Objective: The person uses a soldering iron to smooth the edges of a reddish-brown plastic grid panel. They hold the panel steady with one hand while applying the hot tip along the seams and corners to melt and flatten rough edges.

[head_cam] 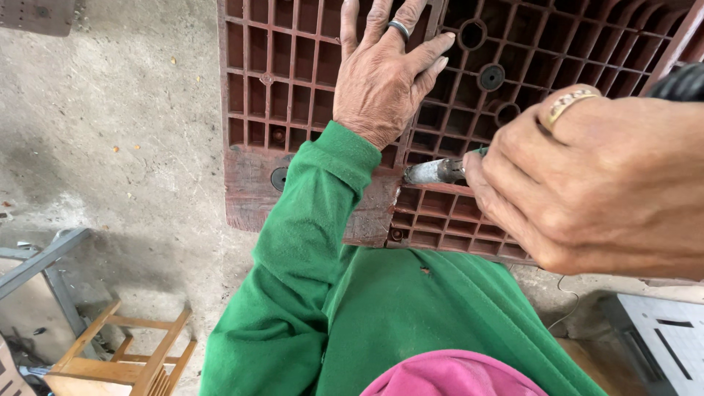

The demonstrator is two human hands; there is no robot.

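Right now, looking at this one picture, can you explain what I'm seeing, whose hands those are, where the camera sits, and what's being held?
This is one view from a camera worn on a person's head, looking down at their own arms. No machine is involved, only two bare hands. The left hand, in a green sleeve with a ring on one finger, lies flat on a reddish-brown plastic panel with a ribbed grid of square cells, open and pressing on it. The right hand, also ringed, is closed around a slim tool with a grey metal tip, whose tip points toward the panel near the left wrist. What kind of tool it is cannot be told. The panel rests over the person's lap above a rough concrete floor. A small wooden stool stands at lower left.
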